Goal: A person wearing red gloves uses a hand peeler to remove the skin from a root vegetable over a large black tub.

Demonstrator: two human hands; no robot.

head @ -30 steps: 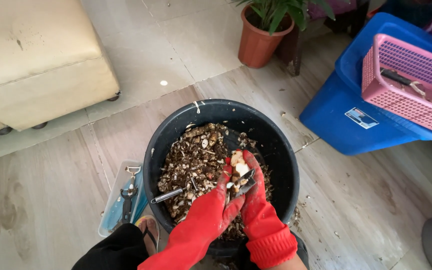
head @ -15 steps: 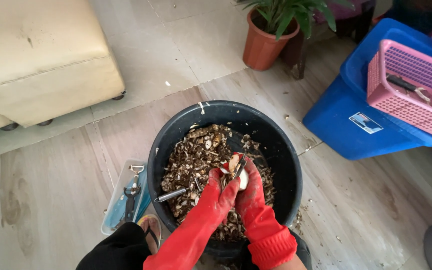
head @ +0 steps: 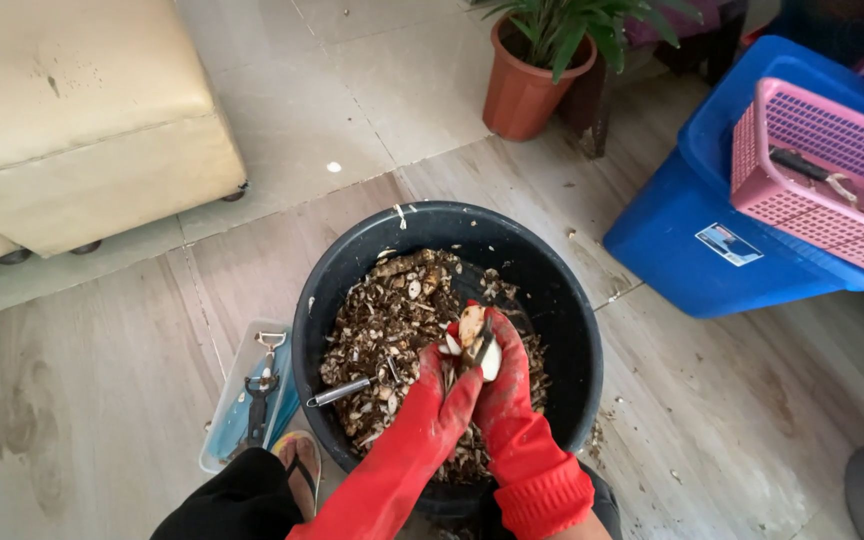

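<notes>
**Mia:** What do you see from the head camera?

**Ben:** A big black tub [head: 562,300] on the wooden floor [head: 82,400]. It is full of brown peelings [head: 382,330]. Two hands in red rubber gloves are over the middle of the tub, a bit to the near side.

**Mia:** What are the hands doing?

**Ben:** The left hand [head: 447,385] and the right hand [head: 504,365] are pressed close together. Both are wrapped round a pale root [head: 471,322]. The root sticks up between the fingers. A dark blade [head: 483,343] lies against it. I think the right hand holds the blade, but I cannot tell for sure.

**Mia:** Is the root peeled?

**Ben:** The part I can see looks pale and mostly clean. The rest is hidden by the gloves. The heap of peelings tells me a lot of peeling is done. Some knobbly brown roots [head: 402,265] lie at the far edge of the heap. Those look like they still have skin, so there is more to do.

**Mia:** Anything else in the tub?

**Ben:** A silver tool handle [head: 340,391] pokes out of the peelings near the left wall.

**Mia:** And around the tub?

**Ben:** A clear tray [head: 237,380] with a peeler [head: 270,345] sits just beside the tub's left side. A sandal [head: 297,470] is near it. Far right is a blue box [head: 692,250] with a pink basket [head: 812,170] on it. A potted plant [head: 527,85] stands at the back, and a cream seat [head: 72,120] far left.
</notes>
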